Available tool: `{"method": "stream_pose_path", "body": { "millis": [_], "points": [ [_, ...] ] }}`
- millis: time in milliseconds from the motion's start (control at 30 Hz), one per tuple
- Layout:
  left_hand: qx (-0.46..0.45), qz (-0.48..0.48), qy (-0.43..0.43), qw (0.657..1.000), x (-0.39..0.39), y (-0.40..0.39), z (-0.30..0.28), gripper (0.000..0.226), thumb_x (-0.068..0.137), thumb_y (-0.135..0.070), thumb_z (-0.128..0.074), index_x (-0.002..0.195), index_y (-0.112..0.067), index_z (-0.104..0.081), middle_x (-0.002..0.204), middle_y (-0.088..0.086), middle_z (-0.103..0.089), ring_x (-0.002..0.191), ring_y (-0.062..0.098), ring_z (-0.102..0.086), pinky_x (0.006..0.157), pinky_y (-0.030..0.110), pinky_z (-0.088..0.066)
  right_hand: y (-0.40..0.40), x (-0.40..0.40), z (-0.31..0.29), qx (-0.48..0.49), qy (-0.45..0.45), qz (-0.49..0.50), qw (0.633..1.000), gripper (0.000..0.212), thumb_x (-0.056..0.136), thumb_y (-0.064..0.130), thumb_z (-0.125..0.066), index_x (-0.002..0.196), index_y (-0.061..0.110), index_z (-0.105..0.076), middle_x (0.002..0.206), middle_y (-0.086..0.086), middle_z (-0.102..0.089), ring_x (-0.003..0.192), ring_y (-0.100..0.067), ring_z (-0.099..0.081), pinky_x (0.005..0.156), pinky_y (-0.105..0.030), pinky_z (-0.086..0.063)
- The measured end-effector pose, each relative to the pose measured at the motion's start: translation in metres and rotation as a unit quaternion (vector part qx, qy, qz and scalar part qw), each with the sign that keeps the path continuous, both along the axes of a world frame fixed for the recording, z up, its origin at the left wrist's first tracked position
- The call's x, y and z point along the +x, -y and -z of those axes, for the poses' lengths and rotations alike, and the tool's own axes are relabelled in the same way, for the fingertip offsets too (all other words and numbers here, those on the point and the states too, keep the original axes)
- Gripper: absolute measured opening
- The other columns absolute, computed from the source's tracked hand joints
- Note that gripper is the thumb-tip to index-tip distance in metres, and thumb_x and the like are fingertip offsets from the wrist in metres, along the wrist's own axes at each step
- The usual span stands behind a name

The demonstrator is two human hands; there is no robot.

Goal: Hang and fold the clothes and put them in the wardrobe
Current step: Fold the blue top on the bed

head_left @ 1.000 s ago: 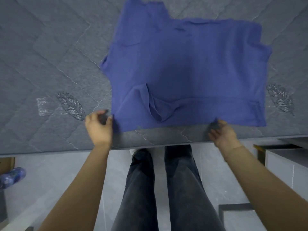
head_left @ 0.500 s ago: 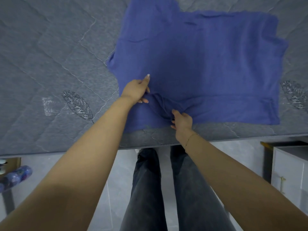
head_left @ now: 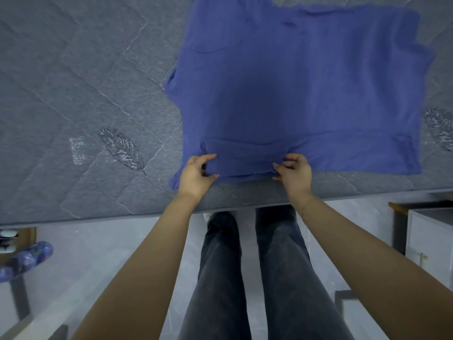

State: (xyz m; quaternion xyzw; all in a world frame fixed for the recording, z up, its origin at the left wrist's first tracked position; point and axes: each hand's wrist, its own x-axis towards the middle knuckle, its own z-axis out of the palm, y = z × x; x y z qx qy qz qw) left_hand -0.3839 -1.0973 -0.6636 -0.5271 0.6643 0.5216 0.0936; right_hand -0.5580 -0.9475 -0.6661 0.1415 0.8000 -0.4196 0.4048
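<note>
A blue T-shirt (head_left: 299, 89) lies spread flat on the grey quilted mattress (head_left: 73, 82), its near edge close to the mattress's front edge. My left hand (head_left: 196, 174) pinches the shirt's near edge towards its left corner. About a forearm's width to the right, my right hand (head_left: 294, 173) grips a small bunch of the same edge, fingers curled into the cloth. The shirt's top runs out of view at the upper edge.
The mattress edge (head_left: 122, 215) runs across the view in front of my legs. A white cabinet (head_left: 429, 236) stands at the right on the pale floor. At the far left are a blue patterned object (head_left: 24, 261) and a wooden piece.
Both hands have come back to the shirt's near edge and now hold it. The loose fold that stuck up in the lower middle is flattened. The view has shifted slightly.
</note>
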Motion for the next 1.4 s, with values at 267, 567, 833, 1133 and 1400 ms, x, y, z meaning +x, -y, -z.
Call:
{"method": "stream_pose_path", "body": {
  "millis": [267,567,833,1133,1400],
  "points": [
    [-0.115,0.081,0.041,0.989,-0.033,0.014,-0.028,0.058,0.083,-0.017,-0.074,0.137,-0.009,-0.053,0.145,0.012,-0.037,0.134,0.028,-0.037,0.114,0.034,-0.028,-0.009,-0.011,-0.023,-0.063,0.003,-0.05,0.997,0.043,0.092,-0.001,-0.06,0.134,0.006,-0.053,0.129,-0.006,-0.058,0.118,-0.015,-0.055,0.101,-0.025,-0.044],
    [-0.128,0.22,-0.018,0.967,-0.195,0.011,-0.053,0.041,0.087,-0.013,-0.067,0.127,-0.01,-0.06,0.136,0.012,-0.048,0.129,0.027,-0.043,0.11,0.034,-0.032,-0.029,-0.14,-0.043,-0.076,-0.046,-0.101,0.991,0.021,0.094,0.002,-0.058,0.114,0.009,-0.063,0.12,-0.01,-0.064,0.111,-0.021,-0.06,0.099,-0.037,-0.049],
    [-0.187,0.27,-0.017,0.944,-0.363,0.031,-0.027,0.041,0.091,-0.025,-0.063,0.131,-0.019,-0.056,0.136,0.005,-0.048,0.127,0.027,-0.039,0.108,0.037,-0.032,-0.03,-0.327,-0.009,-0.003,-0.203,-0.142,0.969,0.028,0.089,-0.002,-0.058,0.116,0.001,-0.062,0.122,-0.018,-0.059,0.112,-0.026,-0.056,0.098,-0.026,-0.045],
    [-0.22,0.294,0.053,0.929,-0.454,0.051,0.017,0.046,0.086,-0.051,-0.063,0.124,-0.028,-0.053,0.11,-0.003,-0.059,0.12,0.023,-0.047,0.092,0.038,-0.027,0.003,-0.435,0.022,-0.007,-0.149,-0.121,0.981,0.037,0.092,0.034,-0.065,0.116,0.006,-0.06,0.1,0.0,-0.059,0.089,-0.011,-0.055,0.08,-0.023,-0.045],
    [-0.237,0.296,0.029,0.925,-0.455,0.059,0.021,0.025,0.078,-0.038,-0.077,0.079,-0.027,-0.054,0.104,-0.008,-0.043,0.112,0.02,-0.04,0.082,0.028,-0.017,0.04,-0.455,0.012,-0.029,-0.07,-0.29,0.954,0.052,0.083,0.03,-0.076,0.056,0.02,-0.033,0.056,0.004,-0.032,0.051,-0.008,-0.03,0.048,-0.023,-0.027]
  ]
}}
